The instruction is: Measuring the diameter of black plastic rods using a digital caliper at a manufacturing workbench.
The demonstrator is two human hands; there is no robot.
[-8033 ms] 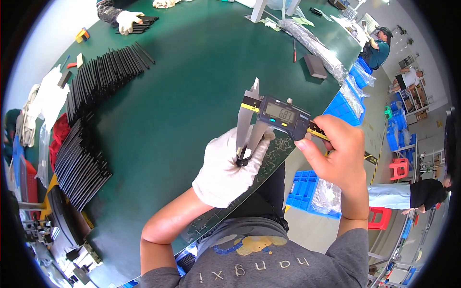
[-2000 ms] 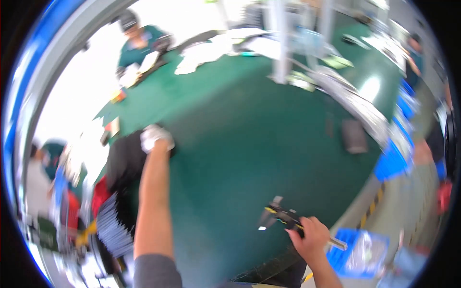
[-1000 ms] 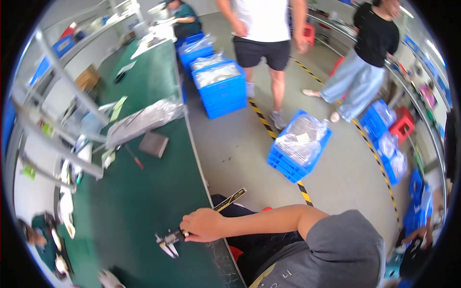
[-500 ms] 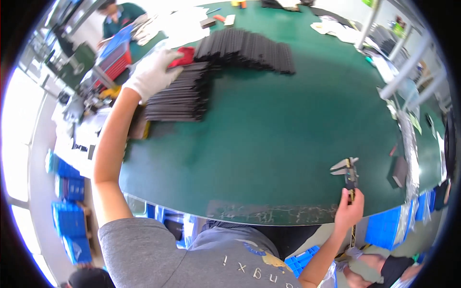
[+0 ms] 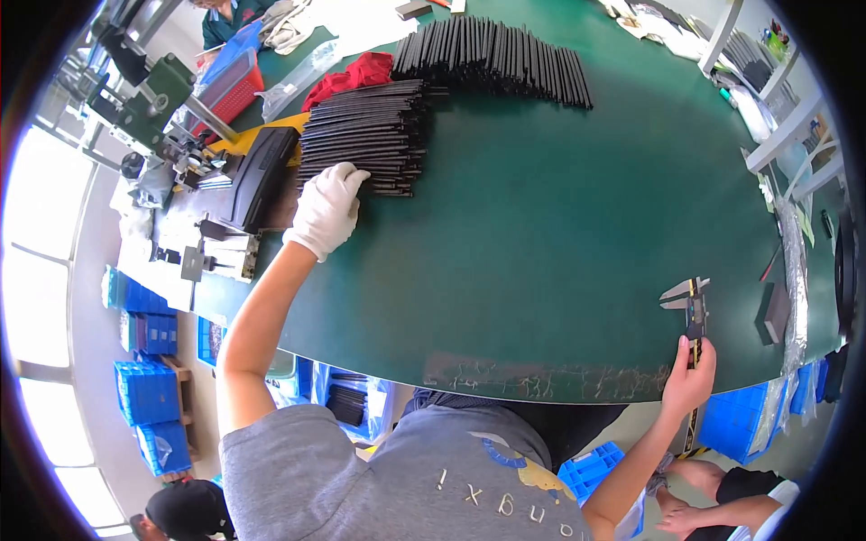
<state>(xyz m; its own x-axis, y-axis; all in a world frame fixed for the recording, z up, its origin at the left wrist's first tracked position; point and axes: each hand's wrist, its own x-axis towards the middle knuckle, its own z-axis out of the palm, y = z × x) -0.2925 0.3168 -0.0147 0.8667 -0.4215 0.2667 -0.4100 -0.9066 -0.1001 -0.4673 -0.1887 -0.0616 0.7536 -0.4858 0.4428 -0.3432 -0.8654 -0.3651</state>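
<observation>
My left hand [image 5: 328,209], in a white glove, is at the near edge of a stack of thin black rods [image 5: 368,135]. Its fingers are bent together against the nearest rods; whether one is pinched between them is hidden. My bare right hand [image 5: 690,379] is closed around the body of a digital caliper [image 5: 695,317] over the table's near right side. The caliper's jaws point away from me and to the left, parted, with nothing visible between them. Beyond the first stack, a second row of black rods [image 5: 496,59] lies fanned on the green table [image 5: 541,234].
A red cloth [image 5: 354,76] lies behind the near stack. To its left are a black case [image 5: 262,176], a red basket [image 5: 230,90] and a metal stand. A dark block [image 5: 772,313] lies right of the caliper. Another person [image 5: 230,22] sits at the far left.
My left hand has come back toward me from beside the red cloth to the near edge of the rod stack. My right hand keeps the caliper. The whole view has shifted slightly.
</observation>
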